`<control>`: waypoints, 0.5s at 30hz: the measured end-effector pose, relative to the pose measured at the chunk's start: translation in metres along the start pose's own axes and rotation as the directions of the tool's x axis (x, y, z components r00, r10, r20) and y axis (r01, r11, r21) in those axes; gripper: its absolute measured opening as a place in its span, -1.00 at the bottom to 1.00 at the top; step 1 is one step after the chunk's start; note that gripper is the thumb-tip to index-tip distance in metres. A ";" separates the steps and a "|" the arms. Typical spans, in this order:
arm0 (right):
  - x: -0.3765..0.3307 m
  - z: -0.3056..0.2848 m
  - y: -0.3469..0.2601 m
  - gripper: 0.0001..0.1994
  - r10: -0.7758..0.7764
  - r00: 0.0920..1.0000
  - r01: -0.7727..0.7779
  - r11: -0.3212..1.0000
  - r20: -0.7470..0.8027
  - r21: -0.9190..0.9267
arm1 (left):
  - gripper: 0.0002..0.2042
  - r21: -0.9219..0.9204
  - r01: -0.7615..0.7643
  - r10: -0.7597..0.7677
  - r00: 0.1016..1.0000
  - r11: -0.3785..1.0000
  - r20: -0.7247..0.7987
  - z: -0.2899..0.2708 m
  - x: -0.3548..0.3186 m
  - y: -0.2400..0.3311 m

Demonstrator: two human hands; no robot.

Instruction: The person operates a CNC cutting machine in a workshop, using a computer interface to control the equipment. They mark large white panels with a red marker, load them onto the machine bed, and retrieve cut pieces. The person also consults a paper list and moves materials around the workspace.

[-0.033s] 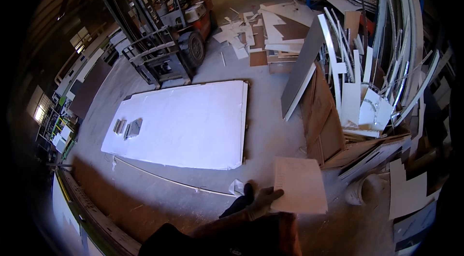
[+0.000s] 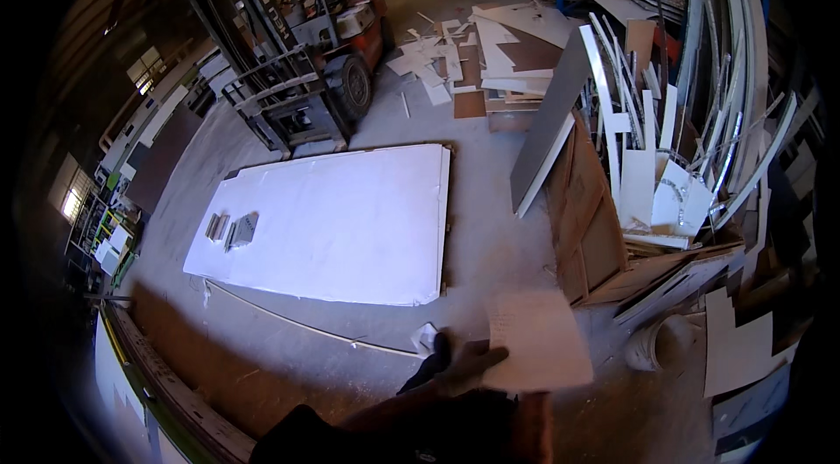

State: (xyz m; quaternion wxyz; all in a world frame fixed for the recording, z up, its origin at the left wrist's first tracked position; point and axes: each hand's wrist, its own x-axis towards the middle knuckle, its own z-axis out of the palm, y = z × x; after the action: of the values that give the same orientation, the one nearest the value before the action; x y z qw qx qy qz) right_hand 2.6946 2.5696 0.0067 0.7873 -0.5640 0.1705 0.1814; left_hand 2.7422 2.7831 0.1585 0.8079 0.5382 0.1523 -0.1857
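A sheet of paper [image 2: 540,340] with faint writing near its upper left is in front of me, low and right of centre. My left hand [image 2: 472,366] is closed on its left edge, thumb on top. A forearm [image 2: 532,429], apparently my right, rises under the sheet's lower edge; the right hand itself is hidden behind the paper. Dark shoe tips show beside my left hand. Beyond lies a stack of large white panels [image 2: 341,228] on the floor, with small grey pieces [image 2: 241,232] on its left part.
A forklift [image 2: 302,87] stands behind the panels. On the right, a wooden crate [image 2: 588,219] holds white strips and offcuts, near a white bucket [image 2: 646,348]. Scrap boards [image 2: 464,61] litter the floor farther back. A thin strip [image 2: 306,321] lies before the panels.
The paper has tilted slightly and its upper edge has shifted a little left. My left hand stays closed on it and has moved slightly left.
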 end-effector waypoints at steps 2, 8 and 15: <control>0.024 0.022 -0.018 -0.59 -0.078 0.996 0.079 0.996 -0.033 0.031 | -0.64 0.185 -0.144 0.147 0.989 0.972 -0.006 -0.047 -0.044 0.026; 0.107 0.135 -0.105 -0.60 -0.275 0.959 0.283 0.941 -0.071 0.186 | -0.72 0.039 -0.290 0.290 0.957 0.956 -0.003 -0.202 -0.027 0.080; 0.124 0.340 -0.106 -0.57 -0.563 0.802 0.592 0.794 0.200 -0.138 | -0.70 0.276 -0.328 0.275 0.938 0.904 0.212 -0.344 -0.044 0.132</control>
State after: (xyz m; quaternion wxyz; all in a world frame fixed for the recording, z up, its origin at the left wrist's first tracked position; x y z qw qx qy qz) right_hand 2.8755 2.8723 0.1394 0.7566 -0.6479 -0.0876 -0.0108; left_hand 2.7491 3.1541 0.1566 0.7432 0.6566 -0.0322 -0.1242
